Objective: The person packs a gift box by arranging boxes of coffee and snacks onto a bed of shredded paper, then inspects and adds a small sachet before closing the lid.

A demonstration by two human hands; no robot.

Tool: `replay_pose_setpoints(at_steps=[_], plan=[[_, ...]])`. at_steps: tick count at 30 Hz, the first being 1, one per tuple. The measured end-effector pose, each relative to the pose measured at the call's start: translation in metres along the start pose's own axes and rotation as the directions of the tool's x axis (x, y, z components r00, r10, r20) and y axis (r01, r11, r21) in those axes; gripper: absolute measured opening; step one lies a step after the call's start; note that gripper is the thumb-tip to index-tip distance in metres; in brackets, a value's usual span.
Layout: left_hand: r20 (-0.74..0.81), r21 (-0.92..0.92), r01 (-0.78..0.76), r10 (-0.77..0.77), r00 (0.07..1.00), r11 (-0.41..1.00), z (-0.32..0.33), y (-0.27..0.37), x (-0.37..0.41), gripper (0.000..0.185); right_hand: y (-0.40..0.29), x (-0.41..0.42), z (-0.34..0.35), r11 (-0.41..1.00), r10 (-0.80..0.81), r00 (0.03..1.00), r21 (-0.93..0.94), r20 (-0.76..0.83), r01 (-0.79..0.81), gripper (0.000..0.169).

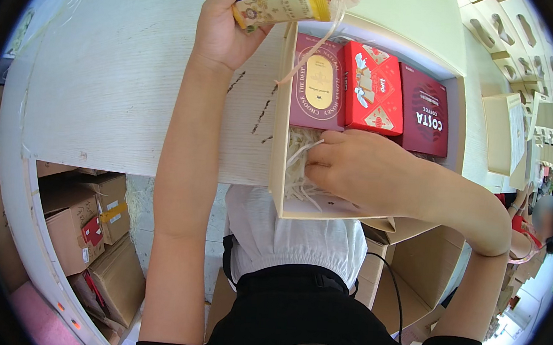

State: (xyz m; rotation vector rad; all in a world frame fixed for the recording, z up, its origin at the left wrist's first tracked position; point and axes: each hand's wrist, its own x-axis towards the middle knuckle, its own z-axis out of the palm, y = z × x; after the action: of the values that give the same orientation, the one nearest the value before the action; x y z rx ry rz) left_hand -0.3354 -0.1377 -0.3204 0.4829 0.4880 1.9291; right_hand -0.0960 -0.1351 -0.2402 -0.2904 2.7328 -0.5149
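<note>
My left hand [231, 30] grips a yellow-edged snack packet [283, 9] at the top of the view, with a peach ribbon [314, 50] hanging from it. Down in the cream gift box [277, 172], my right hand [349, 158] presses among white shredded paper filler [298, 167]; its fingertips are partly hidden. Three cartons stand in a row at the box's far side: a maroon flower honey box [316, 113], a red Lipo box [378, 88] and a dark maroon Costa coffee box [427, 120]. The right hand lies just in front of the red one.
The gift box overhangs the front edge of the white table [104, 88]. Cardboard cartons [116, 267] are stacked under the table at left. More cream boxes [500, 133] stand on the right, with a stack of handled ones behind. Another person [527, 233] is at far right.
</note>
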Motion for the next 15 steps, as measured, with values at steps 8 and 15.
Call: replay_pose_setpoints(at_steps=[8, 15], plan=[[-0.033, -0.003, -0.009, 0.009, 0.999, 1.0, 0.001, 0.0, -0.001, 0.034, -0.007, 0.009, 0.006, 0.999, 0.039, 0.974, -0.011, -0.224, -0.043, 0.015], [-0.045, -0.002, -0.002, 0.002, 0.999, 1.0, -0.002, -0.001, 0.0, 0.032, -0.008, 0.025, 0.026, 0.958, -0.035, 0.986, -0.287, -0.16, -0.013, 0.01]])
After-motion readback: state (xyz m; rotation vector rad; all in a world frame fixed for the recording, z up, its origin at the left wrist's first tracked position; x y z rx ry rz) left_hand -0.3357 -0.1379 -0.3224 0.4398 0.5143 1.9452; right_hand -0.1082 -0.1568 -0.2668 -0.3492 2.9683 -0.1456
